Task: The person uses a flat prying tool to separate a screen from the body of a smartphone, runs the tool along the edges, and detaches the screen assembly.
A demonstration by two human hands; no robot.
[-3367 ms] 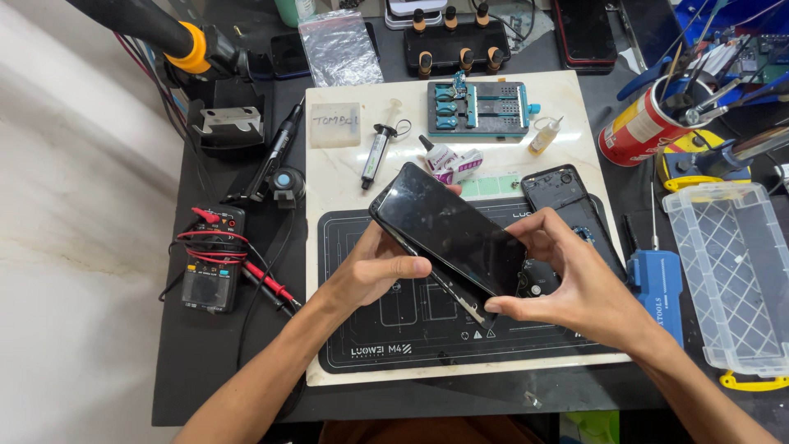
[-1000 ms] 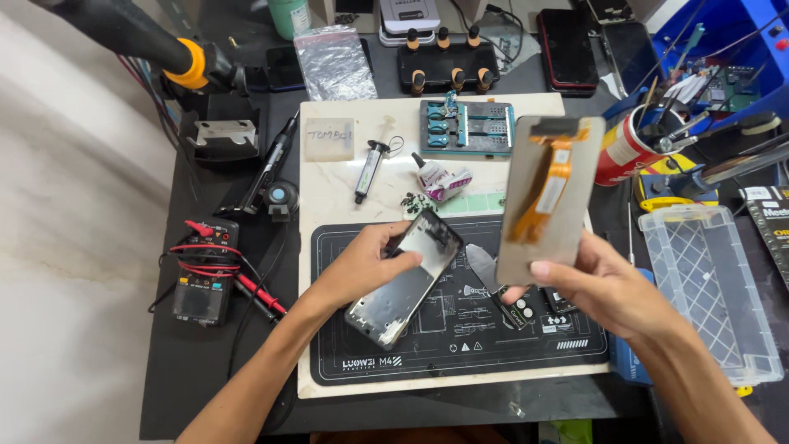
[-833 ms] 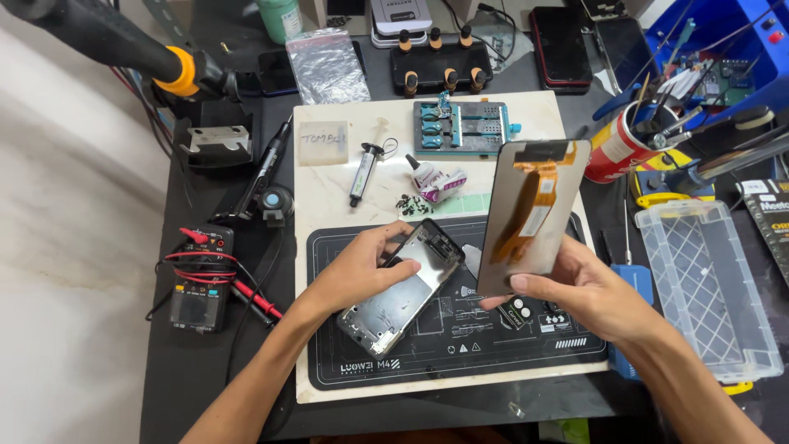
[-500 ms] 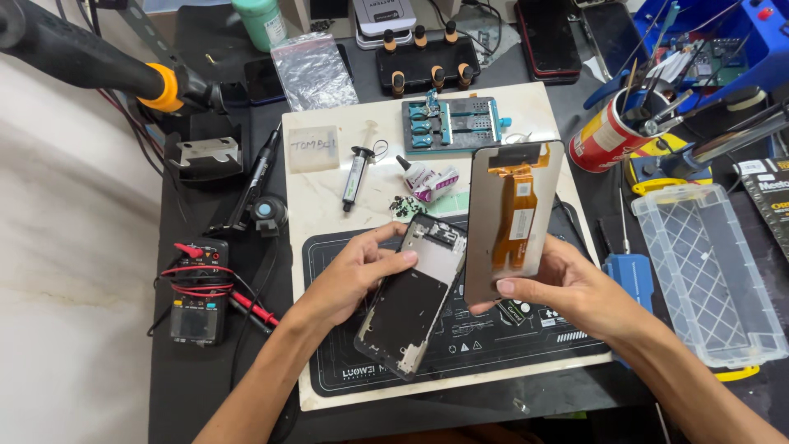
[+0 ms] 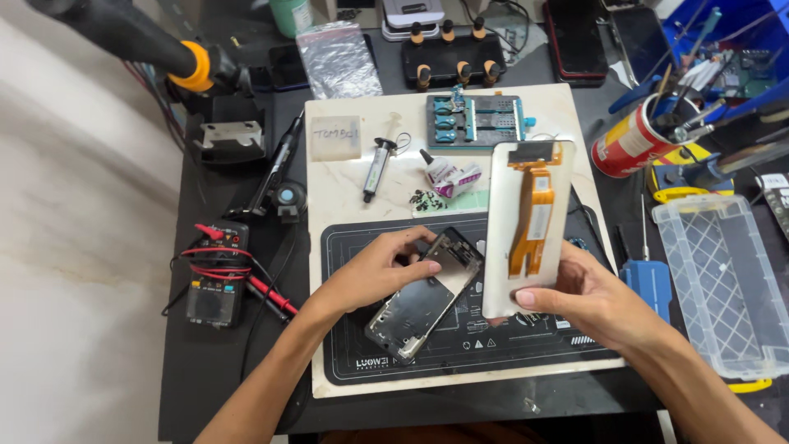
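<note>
Orange ribbon cable faces up on the screen panel [image 5: 526, 226], gripped by the right hand [image 5: 588, 296] at 3 o'clock; the left hand [image 5: 382, 267] pinches the phone frame [image 5: 423, 296] on the black mat [image 5: 460, 353].

phone frame [image 5: 423, 300] on mat [image 5: 501, 362], screen panel [image 5: 528, 226] right, multimeter [image 5: 215, 279] left

Bare mat [image 5: 526, 349] lies open between both hands; beyond, a syringe [image 5: 376, 162], glue tube [image 5: 448, 170] and loose screws [image 5: 426, 200] crowd the worktop [image 5: 205, 362].
</note>
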